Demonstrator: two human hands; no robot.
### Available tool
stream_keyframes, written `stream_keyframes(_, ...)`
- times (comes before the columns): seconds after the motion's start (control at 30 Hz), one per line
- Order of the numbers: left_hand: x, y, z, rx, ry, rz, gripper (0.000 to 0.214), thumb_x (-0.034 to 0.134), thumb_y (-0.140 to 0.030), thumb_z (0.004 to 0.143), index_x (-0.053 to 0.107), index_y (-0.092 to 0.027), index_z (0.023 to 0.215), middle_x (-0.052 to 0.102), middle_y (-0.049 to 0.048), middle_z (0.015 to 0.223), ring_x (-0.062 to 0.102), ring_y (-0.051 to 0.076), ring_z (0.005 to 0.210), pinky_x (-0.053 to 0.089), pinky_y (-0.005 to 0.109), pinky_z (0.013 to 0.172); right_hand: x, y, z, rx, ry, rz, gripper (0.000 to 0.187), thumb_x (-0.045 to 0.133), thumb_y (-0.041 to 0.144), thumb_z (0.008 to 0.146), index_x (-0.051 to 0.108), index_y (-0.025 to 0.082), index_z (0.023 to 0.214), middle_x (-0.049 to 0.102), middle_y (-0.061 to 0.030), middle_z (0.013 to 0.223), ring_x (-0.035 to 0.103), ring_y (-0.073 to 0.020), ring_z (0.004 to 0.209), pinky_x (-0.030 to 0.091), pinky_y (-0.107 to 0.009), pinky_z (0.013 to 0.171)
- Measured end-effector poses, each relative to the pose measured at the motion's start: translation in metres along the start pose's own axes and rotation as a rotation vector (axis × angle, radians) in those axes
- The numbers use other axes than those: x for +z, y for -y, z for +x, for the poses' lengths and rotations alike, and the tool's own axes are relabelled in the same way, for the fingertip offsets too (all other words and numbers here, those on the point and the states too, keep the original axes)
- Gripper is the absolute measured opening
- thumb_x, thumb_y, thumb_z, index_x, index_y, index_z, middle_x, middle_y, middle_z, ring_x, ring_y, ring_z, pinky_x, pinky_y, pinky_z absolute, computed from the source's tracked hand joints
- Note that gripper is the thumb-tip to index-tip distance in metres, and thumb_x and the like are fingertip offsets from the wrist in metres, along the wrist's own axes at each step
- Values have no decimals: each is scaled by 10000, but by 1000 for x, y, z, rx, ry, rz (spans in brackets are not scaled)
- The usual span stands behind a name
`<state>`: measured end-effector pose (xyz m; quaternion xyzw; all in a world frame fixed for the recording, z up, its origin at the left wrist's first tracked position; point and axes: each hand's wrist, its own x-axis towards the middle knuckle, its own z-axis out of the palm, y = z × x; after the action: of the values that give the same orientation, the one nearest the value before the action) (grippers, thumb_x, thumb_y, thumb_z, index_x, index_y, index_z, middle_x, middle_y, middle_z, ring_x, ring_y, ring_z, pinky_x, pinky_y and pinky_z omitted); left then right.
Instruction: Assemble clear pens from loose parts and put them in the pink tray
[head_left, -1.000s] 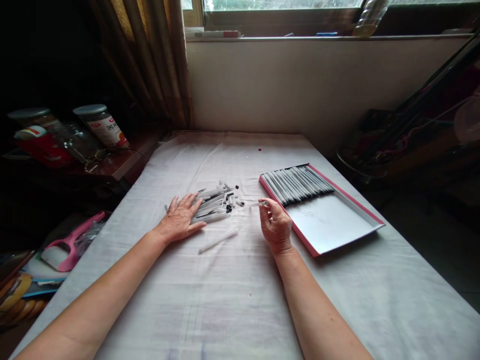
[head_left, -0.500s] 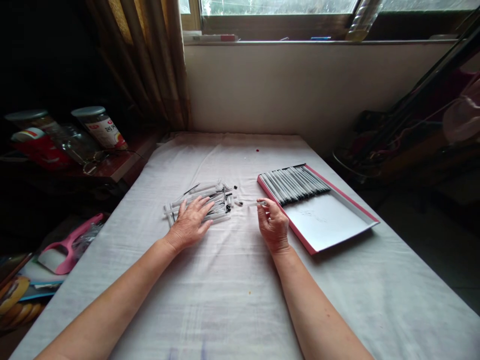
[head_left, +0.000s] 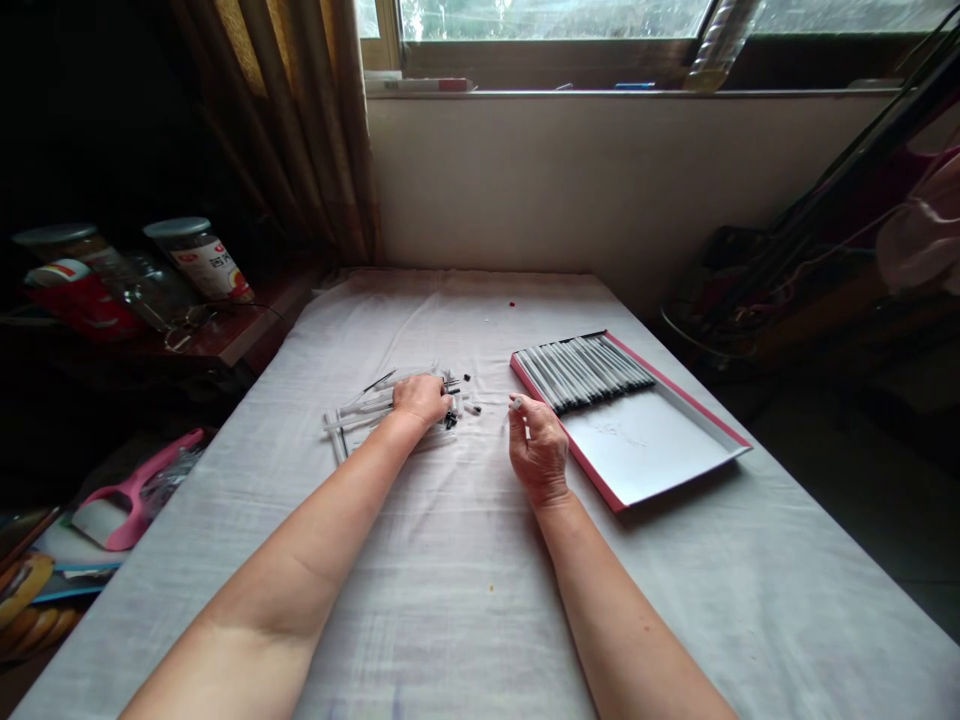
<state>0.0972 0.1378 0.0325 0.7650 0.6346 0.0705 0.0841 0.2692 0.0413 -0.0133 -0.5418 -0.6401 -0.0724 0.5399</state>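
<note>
A loose pile of pen parts (head_left: 356,408) lies on the cloth: clear barrels, thin dark refills and small black pieces. My left hand (head_left: 421,398) is over the right part of this pile, fingers curled down; what they pinch, if anything, is hidden. To its right, my right hand (head_left: 538,455) holds a translucent pen barrel (head_left: 515,404) between thumb and fingers, one end showing. Beside that hand stands a shallow white box lid (head_left: 637,465) with red sides. A row of clear pens (head_left: 589,370) with black ends fills its far part.
Small black caps (head_left: 466,378) lie right of the pile, and a tiny red bit (head_left: 512,304) farther back. Jars (head_left: 199,260) stand on a dark side cabinet at left. A pink-handled object (head_left: 135,495) lies beside the table's left edge.
My left hand has moved right and a little away across the pile, its spread fingers now curled. My right hand has turned the barrel slightly, staying near the lid. The view has shifted slightly.
</note>
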Motion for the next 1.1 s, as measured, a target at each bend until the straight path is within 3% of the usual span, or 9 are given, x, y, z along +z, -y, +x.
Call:
stream_keyframes(0.17,-4,4,-4,-3,-49,-155,252,477,-319,840,699,-215,899,745,73,909,675,235,864,487,306,743,1,3,3,-15,-22,-13,231,421,209,950,624,181,1058,696,-114,974,633,-215,938,509,-362,858)
stream_keyframes(0.3,-12,10,-31,68,-121,-292,339,323,-331,936,613,-214,1068,730,12,858,658,139,696,483,233,673,0,5,1,-25,-9,-8,247,415,201,952,620,185,1090,684,-102,950,629,-208,908,500,-345,836)
stream_keyframes(0.4,-15,23,-67,171,-274,-395,276,437,-387,890,642,-222,973,691,1,724,621,149,632,473,244,641,-1,6,-2,-26,61,-70,272,436,216,948,644,204,1122,664,-84,902,602,-208,860,482,-337,804)
stream_keyframes(0.6,-13,53,-120,223,-403,-451,241,484,-382,890,665,-229,932,723,41,905,671,185,842,500,270,762,2,8,-7,-53,138,-112,258,490,221,929,692,259,1085,654,-65,942,562,-203,870,426,-344,814)
stream_keyframes(1.1,-14,51,-123,291,-368,-362,220,487,-337,900,670,-220,940,722,34,916,674,172,843,502,263,774,3,20,-10,-169,221,-132,260,483,228,942,690,254,1097,653,-75,961,554,-202,905,392,-337,836)
